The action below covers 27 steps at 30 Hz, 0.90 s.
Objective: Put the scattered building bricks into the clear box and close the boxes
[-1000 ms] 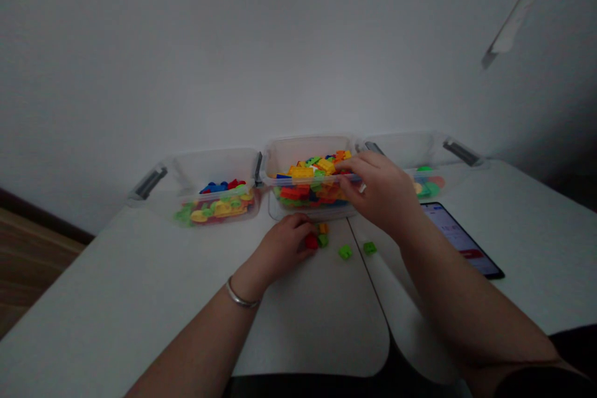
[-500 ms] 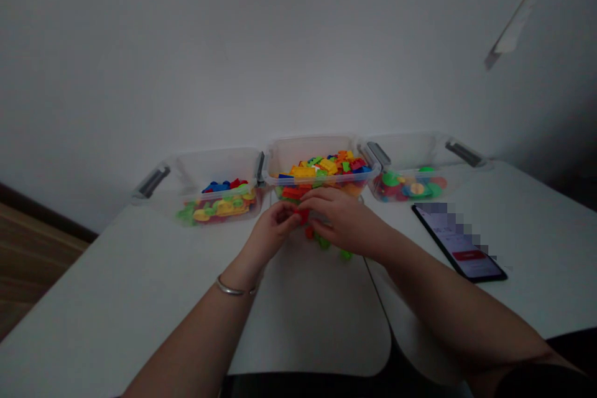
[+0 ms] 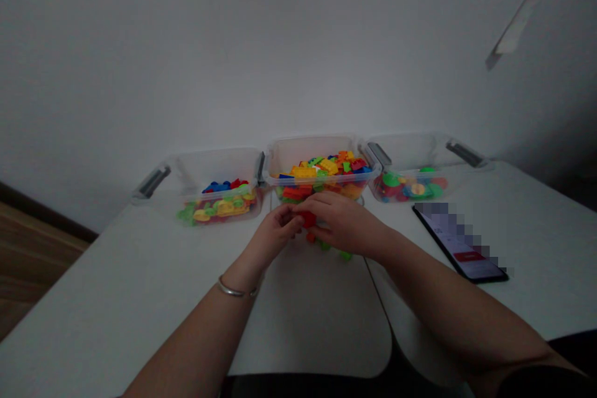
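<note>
My left hand (image 3: 272,237) and my right hand (image 3: 342,224) meet just in front of the middle clear bin (image 3: 321,152). Both pinch a small red brick (image 3: 307,219) held between their fingertips above the white table (image 3: 116,298). Under the hands lie loose bricks: an orange-red one (image 3: 310,237) and green ones (image 3: 346,255), partly hidden by my right hand. The middle bin is heaped with mixed coloured bricks (image 3: 321,174). A silver bracelet (image 3: 233,290) circles my left wrist.
A clear bin (image 3: 205,165) with blue, yellow and green pieces stands at the left. Another clear bin (image 3: 415,152) with round coloured discs stands at the right. A phone (image 3: 459,242) with a lit screen lies to the right. A seam between two tabletops (image 3: 379,298) runs toward me.
My right hand came back from the middle bin to meet my left hand in front of it. The two hands now hold the red brick together, a little above the table.
</note>
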Each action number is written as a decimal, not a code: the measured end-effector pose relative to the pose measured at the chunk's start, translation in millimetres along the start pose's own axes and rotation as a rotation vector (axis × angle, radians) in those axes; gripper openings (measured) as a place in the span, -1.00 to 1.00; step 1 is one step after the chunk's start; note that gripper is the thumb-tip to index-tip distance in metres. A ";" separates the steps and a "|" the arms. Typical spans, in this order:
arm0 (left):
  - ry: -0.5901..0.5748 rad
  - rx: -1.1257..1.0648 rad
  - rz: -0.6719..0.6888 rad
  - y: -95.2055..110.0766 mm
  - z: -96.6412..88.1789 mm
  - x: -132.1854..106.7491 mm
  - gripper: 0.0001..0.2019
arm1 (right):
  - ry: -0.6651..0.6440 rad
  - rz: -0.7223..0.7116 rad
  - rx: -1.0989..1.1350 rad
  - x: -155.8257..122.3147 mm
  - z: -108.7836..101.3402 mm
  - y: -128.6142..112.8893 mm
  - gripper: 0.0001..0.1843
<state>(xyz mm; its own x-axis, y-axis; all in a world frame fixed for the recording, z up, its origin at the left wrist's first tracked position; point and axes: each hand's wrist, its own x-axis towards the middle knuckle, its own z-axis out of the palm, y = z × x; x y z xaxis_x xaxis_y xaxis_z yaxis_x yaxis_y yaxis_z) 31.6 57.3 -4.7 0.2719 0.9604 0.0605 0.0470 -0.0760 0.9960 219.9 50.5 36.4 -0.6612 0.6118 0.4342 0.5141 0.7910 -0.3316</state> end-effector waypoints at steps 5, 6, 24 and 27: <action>0.027 0.042 -0.006 -4.6 -2.8 0.5 -0.63 | 0.218 0.082 -0.030 -2.1 -16.0 7.8 -0.61; 0.031 0.066 -0.002 -6.0 -3.8 0.5 -0.63 | 0.281 0.098 -0.038 -2.7 -20.6 11.0 -0.64; -0.117 0.835 0.301 -24.3 -12.1 -5.4 -0.78 | 0.566 0.255 -0.220 -7.3 -38.4 55.6 -0.90; -0.143 0.881 0.286 -23.9 -10.7 -6.6 -0.76 | 0.510 0.294 -0.293 -6.6 -36.6 52.6 -0.85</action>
<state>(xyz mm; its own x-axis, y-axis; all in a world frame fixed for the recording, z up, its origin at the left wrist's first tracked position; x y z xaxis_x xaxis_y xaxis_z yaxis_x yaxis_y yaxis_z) 18.3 55.6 -28.2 0.4985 0.8363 0.2281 0.6555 -0.5359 0.5322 271.4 88.0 46.7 -0.1656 0.6668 0.7266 0.8088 0.5135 -0.2868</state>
